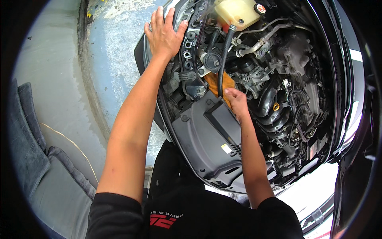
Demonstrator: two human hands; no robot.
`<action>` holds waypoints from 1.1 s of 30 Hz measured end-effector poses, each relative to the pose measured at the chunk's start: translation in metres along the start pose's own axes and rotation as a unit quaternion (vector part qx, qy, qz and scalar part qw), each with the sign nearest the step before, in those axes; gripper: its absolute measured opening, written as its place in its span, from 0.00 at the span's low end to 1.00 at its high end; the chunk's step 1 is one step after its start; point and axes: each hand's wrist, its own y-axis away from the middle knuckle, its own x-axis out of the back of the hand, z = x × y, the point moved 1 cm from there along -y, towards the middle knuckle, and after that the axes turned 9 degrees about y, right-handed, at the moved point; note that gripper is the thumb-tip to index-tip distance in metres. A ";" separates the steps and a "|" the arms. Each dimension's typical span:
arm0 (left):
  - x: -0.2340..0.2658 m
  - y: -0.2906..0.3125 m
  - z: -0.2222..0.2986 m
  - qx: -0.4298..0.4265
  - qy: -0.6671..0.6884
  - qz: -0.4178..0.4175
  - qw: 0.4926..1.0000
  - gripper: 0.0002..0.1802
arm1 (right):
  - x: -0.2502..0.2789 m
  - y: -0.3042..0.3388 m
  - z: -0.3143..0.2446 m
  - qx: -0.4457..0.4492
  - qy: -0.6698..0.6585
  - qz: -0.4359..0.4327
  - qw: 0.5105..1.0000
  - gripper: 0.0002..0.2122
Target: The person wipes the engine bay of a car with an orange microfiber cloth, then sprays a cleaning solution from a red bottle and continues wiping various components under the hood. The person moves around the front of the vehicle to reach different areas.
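Note:
My left hand (165, 34) lies with its fingers spread on the front edge of the car, holding nothing. Inside the engine bay, my right hand (237, 102) has its fingers closed at an orange-brown cloth (227, 83). The cloth is tucked down behind a black hose (221, 65), which crosses in front of it. Part of the cloth is hidden below the hose and my fingers. Close by are a round black cap (212, 61) and a broad black plastic cover (195, 127), over which my right forearm passes.
A yellowish translucent tank (235, 14) with a dark cap stands at the top of the bay. The engine (274, 99), with curved black pipes, fills the right side. At the left are grey seats or cushions (59, 187) and a thin pale cord (71, 141) on the floor.

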 end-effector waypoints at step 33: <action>-0.007 -0.005 -0.017 -0.002 -0.056 -0.049 0.997 0.36 | -0.086 0.319 0.134 0.081 0.462 0.022 0.883 0.13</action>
